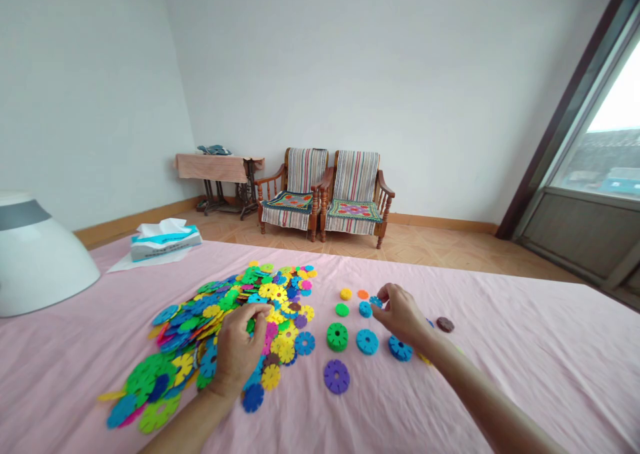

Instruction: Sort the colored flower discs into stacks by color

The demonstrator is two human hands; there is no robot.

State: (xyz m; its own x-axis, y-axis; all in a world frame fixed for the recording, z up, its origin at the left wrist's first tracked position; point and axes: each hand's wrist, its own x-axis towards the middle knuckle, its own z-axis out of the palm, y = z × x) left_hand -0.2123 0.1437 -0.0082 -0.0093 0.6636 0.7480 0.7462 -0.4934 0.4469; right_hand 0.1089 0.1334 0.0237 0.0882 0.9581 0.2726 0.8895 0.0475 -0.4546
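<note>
A large heap of flat plastic snowflake discs (210, 334) in blue, green, yellow and pink lies on the pink cloth (525, 361). My left hand (240, 351) rests on the heap's right side, fingers curled and pinching at a disc near the yellow ones. My right hand (403, 317) is over a sorted group of single discs, fingers pinched on a small blue disc (376, 301). Around it lie a green disc (337, 337), a blue disc (367, 341), a purple disc (337, 376), another blue disc (401, 349) and a dark brown disc (445, 324).
A tissue box (165, 241) sits at the far left of the cloth, beside a big white rounded appliance (35, 261). Beyond the table stand two wooden armchairs (325, 197), a covered sewing table (220, 167) and a large window (600, 154) at right.
</note>
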